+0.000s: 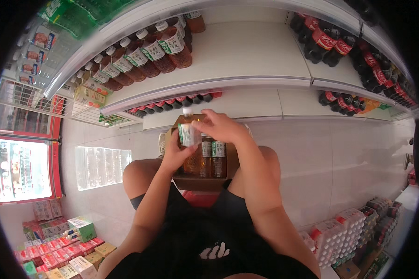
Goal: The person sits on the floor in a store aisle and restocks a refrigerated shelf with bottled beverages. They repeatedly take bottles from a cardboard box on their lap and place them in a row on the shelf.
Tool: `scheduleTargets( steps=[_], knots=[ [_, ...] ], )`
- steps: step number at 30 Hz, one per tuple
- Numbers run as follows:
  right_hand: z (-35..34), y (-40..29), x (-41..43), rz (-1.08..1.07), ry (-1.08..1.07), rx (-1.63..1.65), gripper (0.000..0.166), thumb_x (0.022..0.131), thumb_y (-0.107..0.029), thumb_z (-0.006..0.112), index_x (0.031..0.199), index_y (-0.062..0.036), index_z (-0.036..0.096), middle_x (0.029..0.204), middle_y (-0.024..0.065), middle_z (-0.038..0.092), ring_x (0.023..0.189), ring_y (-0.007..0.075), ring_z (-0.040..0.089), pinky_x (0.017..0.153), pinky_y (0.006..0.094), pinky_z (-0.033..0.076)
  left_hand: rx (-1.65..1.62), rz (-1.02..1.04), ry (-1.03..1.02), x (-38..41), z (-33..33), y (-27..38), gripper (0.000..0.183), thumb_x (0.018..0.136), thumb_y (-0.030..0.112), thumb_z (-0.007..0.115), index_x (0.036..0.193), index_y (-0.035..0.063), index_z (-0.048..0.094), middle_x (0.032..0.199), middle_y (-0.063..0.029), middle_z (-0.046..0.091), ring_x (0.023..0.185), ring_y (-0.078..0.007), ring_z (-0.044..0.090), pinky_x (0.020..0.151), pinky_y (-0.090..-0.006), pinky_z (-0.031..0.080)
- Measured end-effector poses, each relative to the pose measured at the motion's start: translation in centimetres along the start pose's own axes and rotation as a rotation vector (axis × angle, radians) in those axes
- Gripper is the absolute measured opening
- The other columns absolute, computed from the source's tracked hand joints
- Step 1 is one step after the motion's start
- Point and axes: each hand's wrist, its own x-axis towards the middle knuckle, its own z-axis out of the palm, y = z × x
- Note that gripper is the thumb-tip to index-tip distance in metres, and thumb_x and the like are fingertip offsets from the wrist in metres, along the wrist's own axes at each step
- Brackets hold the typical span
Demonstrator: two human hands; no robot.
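Note:
My left hand (177,154) is wrapped around a plastic tea bottle (188,135) with a white cap, amber liquid and a white and green label. It holds the bottle upright above an open cardboard box (198,183) between my knees. Fingers extended, my right hand (218,125) reaches across the bottle's upper right side; the fingertips overlap its label, and blur hides whether they touch. Inside the box stand more tea bottles (218,158) of the same kind. The held bottle and both hands cover part of the box.
Ahead, a white shelf (244,52) carries a row of matching tea bottles (153,50) on its left and cola bottles (323,42) on its right. More cola bottles (342,101) stand below. A lit fridge (21,171) is at left, stacked cartons (63,251) behind, shrink-wrapped packs (338,233) at right.

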Motion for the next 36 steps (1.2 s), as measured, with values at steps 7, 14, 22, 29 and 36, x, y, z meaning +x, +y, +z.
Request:
scheduleTargets(
  steps=[7, 14, 22, 29, 36],
  knots=[
    [0.9, -2.0, -1.8, -0.229, 0.075, 0.435, 0.121, 0.068, -0.048, 0.088, 0.154, 0.0006, 0.017, 0.138, 0.0249, 0.053, 0.127, 0.034, 0.055, 0.106, 0.0399, 0.043, -0.062, 0.081, 0.133, 2.5, 2.7, 8.5, 0.054, 0.094, 0.013, 0.068, 0.138, -0.0004, 0.04, 0.123, -0.0099, 0.059, 0.112, -0.0172, 0.058, 0.097, -0.0336, 0.048],
    [-1.7, -1.0, -3.1, -0.309, -0.021, 0.936, 0.099, 0.076, 0.003, 0.079, 0.155, -0.0051, 0.021, 0.135, 0.01, 0.054, 0.122, 0.0199, 0.056, 0.102, 0.0349, 0.047, 0.748, 0.473, 0.077, 4.6, -0.4, 16.2, 0.043, 0.087, 0.026, 0.075, 0.122, 0.0074, 0.059, 0.124, -0.0106, 0.06, 0.111, -0.0246, 0.059, 0.096, -0.0391, 0.047],
    [-1.0, -1.0, -3.2, -0.412, 0.249, 0.377, 0.115, 0.07, -0.023, 0.085, 0.156, -0.0019, 0.012, 0.133, 0.0251, 0.057, 0.12, 0.0365, 0.06, 0.101, 0.041, 0.047, 1.657, 0.733, -0.638, 8.9, 2.8, 24.0, 0.061, 0.067, 0.04, 0.083, 0.119, 0.0131, 0.064, 0.108, -0.0055, 0.065, 0.1, -0.0254, 0.066, 0.084, -0.0449, 0.05],
    [-1.8, -2.0, -3.5, -0.347, 0.546, 0.188, 0.109, 0.072, -0.025, 0.085, 0.154, -0.0016, 0.018, 0.141, 0.0262, 0.049, 0.128, 0.0384, 0.052, 0.105, 0.0426, 0.044, 1.849, 0.791, -0.72, 10.9, 4.1, 25.7, 0.057, 0.067, 0.04, 0.082, 0.119, 0.0229, 0.066, 0.098, -0.0028, 0.065, 0.093, -0.0225, 0.066, 0.073, -0.0364, 0.053],
    [-1.7, -1.9, -2.7, -0.439, 0.949, 0.139, 0.077, 0.081, -0.023, 0.076, 0.143, 0.002, 0.038, 0.137, 0.0247, 0.048, 0.124, 0.0414, 0.049, 0.104, 0.0454, 0.042, 1.937, 1.08, -0.06, 15.8, 2.0, 26.0, 0.049, 0.073, 0.035, 0.079, 0.118, 0.0225, 0.066, 0.105, -0.0019, 0.063, 0.098, -0.0213, 0.064, 0.075, -0.0369, 0.053]
  ],
)
